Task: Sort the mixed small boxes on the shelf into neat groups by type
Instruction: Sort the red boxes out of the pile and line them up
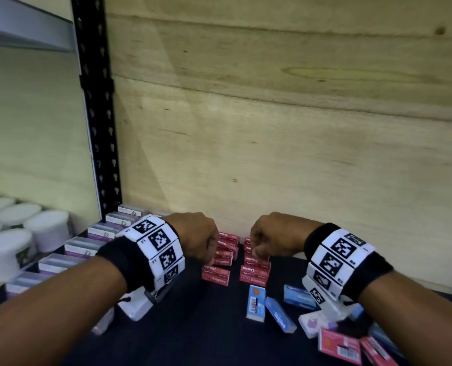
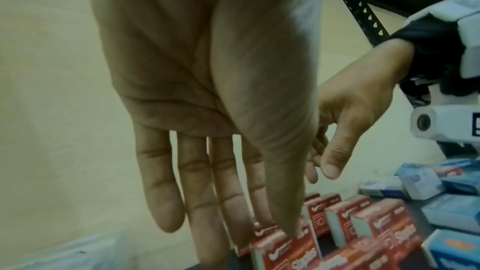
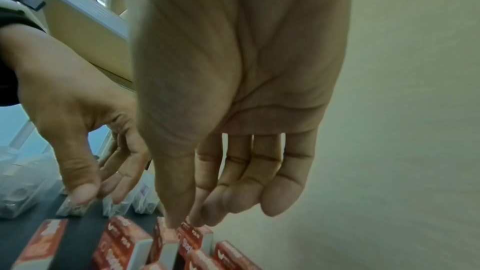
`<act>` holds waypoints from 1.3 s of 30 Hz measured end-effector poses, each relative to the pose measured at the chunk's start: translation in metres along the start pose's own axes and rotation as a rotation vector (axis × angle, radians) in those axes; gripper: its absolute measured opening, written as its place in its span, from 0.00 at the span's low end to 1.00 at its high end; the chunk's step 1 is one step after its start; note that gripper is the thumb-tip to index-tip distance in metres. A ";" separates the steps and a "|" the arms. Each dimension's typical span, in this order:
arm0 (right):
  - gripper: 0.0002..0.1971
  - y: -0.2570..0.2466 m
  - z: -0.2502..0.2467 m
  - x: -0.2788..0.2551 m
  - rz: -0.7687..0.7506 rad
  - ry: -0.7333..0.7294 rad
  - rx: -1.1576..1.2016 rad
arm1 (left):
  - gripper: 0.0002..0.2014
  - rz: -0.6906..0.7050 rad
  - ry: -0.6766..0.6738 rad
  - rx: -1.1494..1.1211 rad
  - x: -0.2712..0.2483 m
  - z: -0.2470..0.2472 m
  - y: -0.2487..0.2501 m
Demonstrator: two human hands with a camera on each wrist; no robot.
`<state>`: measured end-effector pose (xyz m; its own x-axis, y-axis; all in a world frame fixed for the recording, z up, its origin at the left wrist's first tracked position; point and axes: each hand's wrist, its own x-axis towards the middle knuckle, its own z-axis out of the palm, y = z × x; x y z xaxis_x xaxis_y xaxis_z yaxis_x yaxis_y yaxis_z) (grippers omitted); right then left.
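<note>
Red staples boxes stand in two short columns, a left one [image 1: 216, 273] and a right one [image 1: 254, 273], at the back of the dark shelf [image 1: 206, 326]. My left hand [image 1: 209, 256] hangs over the left column with straight fingers [image 2: 166, 202] and holds nothing. Its thumb tip lies at the top of a red box [image 2: 298, 252]. Over the right column, my right hand [image 1: 256, 249] has loosely curved fingers. Its thumb and forefinger tips [image 3: 187, 223] sit at the top of a red box [image 3: 193, 237]; whether they touch it I cannot tell.
Blue boxes [image 1: 256, 302] lie loose in front of the red ones. Pink boxes [image 1: 338, 344] and a white-purple box [image 1: 312, 324] lie jumbled at the front right. A row of white-purple boxes [image 1: 82, 245] lines the left side, beside white tubs [image 1: 48, 228]. A wooden wall [image 1: 299, 128] closes the back.
</note>
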<state>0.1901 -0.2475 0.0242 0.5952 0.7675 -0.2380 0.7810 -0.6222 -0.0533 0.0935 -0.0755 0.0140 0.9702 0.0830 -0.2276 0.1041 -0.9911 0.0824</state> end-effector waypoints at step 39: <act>0.07 0.005 -0.015 0.029 -0.019 -0.046 -0.059 | 0.14 0.249 0.003 0.128 0.006 -0.007 0.029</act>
<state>0.2142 -0.2262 0.0313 0.5719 0.7702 -0.2824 0.8026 -0.5965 -0.0016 0.1036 -0.1030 0.0214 0.9631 -0.1647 -0.2128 -0.1661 -0.9860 0.0118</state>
